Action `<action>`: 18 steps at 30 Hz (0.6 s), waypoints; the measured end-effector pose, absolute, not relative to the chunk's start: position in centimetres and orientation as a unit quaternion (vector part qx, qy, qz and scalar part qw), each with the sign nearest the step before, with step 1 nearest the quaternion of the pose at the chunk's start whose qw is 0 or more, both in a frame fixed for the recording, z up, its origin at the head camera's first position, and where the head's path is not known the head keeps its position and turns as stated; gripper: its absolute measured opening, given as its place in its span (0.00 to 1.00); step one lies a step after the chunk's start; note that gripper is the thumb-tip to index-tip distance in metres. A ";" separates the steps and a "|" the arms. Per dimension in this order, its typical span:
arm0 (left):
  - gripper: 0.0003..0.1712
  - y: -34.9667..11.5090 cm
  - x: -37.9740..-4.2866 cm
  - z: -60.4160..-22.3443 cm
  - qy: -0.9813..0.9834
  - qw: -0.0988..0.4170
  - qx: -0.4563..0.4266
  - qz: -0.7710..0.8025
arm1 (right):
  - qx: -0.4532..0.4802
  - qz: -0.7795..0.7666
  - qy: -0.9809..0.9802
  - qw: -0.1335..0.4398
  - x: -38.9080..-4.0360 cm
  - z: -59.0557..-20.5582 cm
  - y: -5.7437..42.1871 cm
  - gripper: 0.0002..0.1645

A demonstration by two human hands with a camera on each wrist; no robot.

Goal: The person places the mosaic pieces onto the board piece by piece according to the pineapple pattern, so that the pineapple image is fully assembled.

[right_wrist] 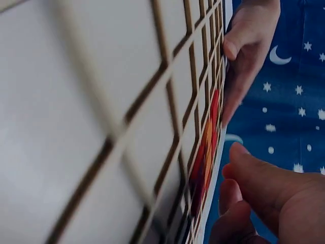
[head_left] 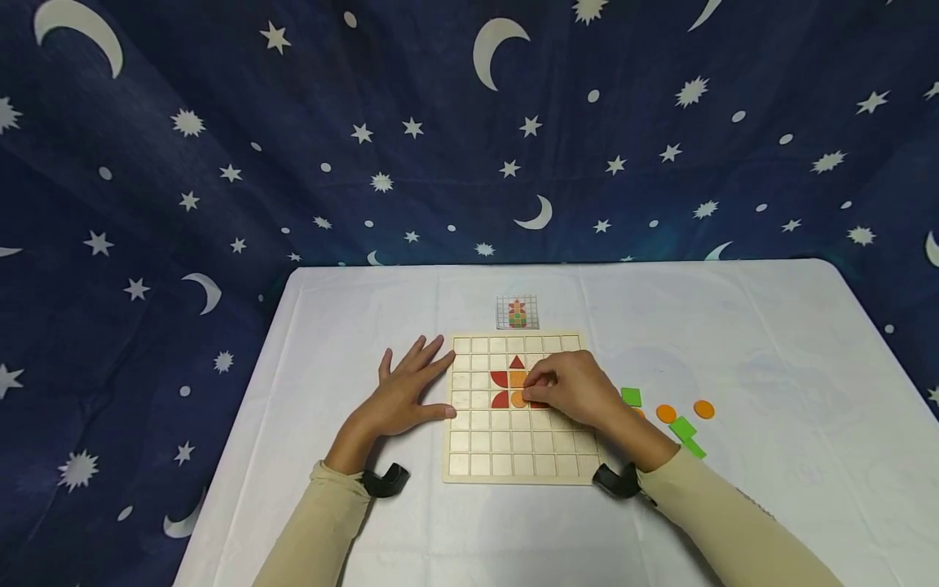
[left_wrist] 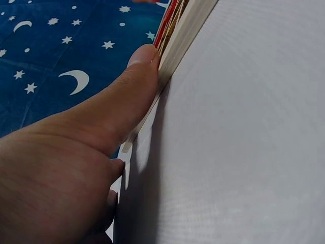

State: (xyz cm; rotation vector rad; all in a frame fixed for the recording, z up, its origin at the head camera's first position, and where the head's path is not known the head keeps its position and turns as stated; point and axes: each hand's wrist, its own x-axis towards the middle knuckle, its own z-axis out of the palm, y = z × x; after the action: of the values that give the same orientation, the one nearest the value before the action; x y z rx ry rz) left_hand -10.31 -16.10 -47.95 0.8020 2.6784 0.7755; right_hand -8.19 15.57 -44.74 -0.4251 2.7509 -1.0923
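Note:
A square wooden grid board [head_left: 499,465] lies on the white table. Spread fingers of my left hand [head_left: 399,397] rest along its left edge, thumb [left_wrist: 139,76] against the side. On the grid are a red triangle [head_left: 517,363], an orange square [head_left: 517,379], red rounded pieces [head_left: 500,378] and an orange circle [head_left: 517,399]. My right hand [head_left: 575,387] is over the grid, thumb and fingertips drawn together beside the circle. No piece shows between those fingertips in the right wrist view. The hand partly covers a red piece [head_left: 539,405].
Behind the board lies a small picture card [head_left: 517,312]. Right of my right hand are loose green pieces [head_left: 683,428] and orange circles [head_left: 704,409], one partly hidden by the wrist. A dark blue star-and-moon cloth [head_left: 440,196] hangs behind the table.

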 end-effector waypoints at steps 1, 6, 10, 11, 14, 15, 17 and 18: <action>0.53 -16.1 -10.3 -47.9 0.916 0.120 0.274 0.266 | -0.142 -0.366 0.917 0.069 -8.1 -44.7 16.1 0.03; 0.54 -16.1 -10.3 -47.9 0.917 0.121 0.273 0.264 | -0.133 -0.360 0.922 0.050 -8.0 -44.4 19.2 0.03; 0.53 -16.1 -10.3 -47.9 0.916 0.121 0.274 0.265 | -0.120 -0.339 0.932 0.048 -7.6 -44.5 21.8 0.04; 0.53 -16.1 -10.3 -47.9 0.916 0.121 0.274 0.266 | -0.117 -0.332 0.935 0.047 -7.5 -44.5 22.4 0.05; 0.54 -16.1 -10.3 -48.0 0.917 0.122 0.273 0.264 | -0.112 -0.307 0.944 0.041 -7.0 -44.5 24.3 0.06; 0.54 -16.1 -10.3 -48.0 0.917 0.121 0.274 0.265 | -0.113 -0.300 0.946 0.039 -6.9 -44.5 24.9 0.05; 0.54 -16.1 -10.4 -48.0 0.917 0.122 0.273 0.264 | -0.116 -0.289 0.949 0.037 -6.7 -44.5 25.9 0.05; 0.54 -16.1 -10.4 -48.1 0.917 0.122 0.273 0.264 | -0.118 -0.284 0.951 0.038 -6.5 -44.5 26.4 0.05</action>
State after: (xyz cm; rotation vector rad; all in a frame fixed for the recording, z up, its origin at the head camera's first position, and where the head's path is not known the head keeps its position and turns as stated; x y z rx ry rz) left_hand -10.36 -16.13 -48.06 0.7975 2.6768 0.7710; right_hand -6.54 26.38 -44.48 -0.3605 2.9162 -0.8725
